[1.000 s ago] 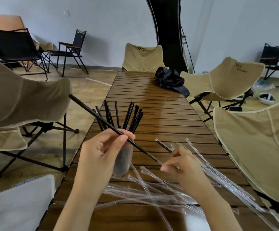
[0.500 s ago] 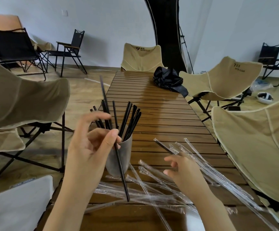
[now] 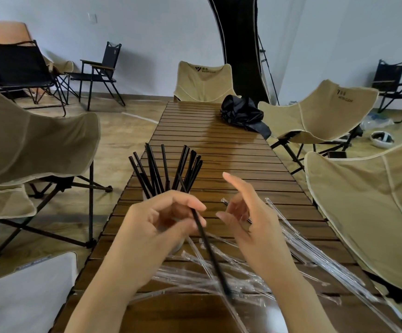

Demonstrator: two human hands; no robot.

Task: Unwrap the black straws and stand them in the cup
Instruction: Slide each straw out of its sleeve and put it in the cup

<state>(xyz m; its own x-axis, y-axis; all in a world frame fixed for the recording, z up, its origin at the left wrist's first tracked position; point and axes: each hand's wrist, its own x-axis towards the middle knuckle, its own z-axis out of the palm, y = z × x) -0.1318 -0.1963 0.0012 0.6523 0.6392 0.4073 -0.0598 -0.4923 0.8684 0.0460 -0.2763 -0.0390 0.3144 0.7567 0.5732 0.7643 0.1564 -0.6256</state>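
Obs.: left hand [image 3: 156, 231] pinches one bare black straw [image 3: 209, 248] between thumb and fingertips, above its midpoint. The long lower end slants toward the camera, over the clear wrappers [image 3: 315, 251]. The short upper end points up toward the cup mouth. Right hand [image 3: 252, 227], right of the cup, has its fingers spread and loose and holds nothing.

Cup [image 3: 145, 195]: mostly hidden behind the left hand. Only a pale sliver of what I take to be the rim shows. The standing straws [image 3: 166, 169] fan out of it, leaning both left and right.

Handling (judgement): the straw looks very light, thin, stiff enough to hold its line and smooth. A two-finger pinch should do. Gripping nearer the middle would likely give better control when tipping it upright. The cup seems light too, so a sideways knock from the hand or straw could probably topple it.

Room: the table [image 3: 219, 152] has its left edge just beside the cup, so there is little margin on that side. Beyond the cup the slats are bare as far as a black bag [image 3: 243, 114], well apart. Wrappers lie heaped right of and in front of the cup. They are slippery underfoot for anything set there. A folding chair [image 3: 39, 145] stands left of the cup, off the table. The gap between the fanned straws looks like the place to enter.
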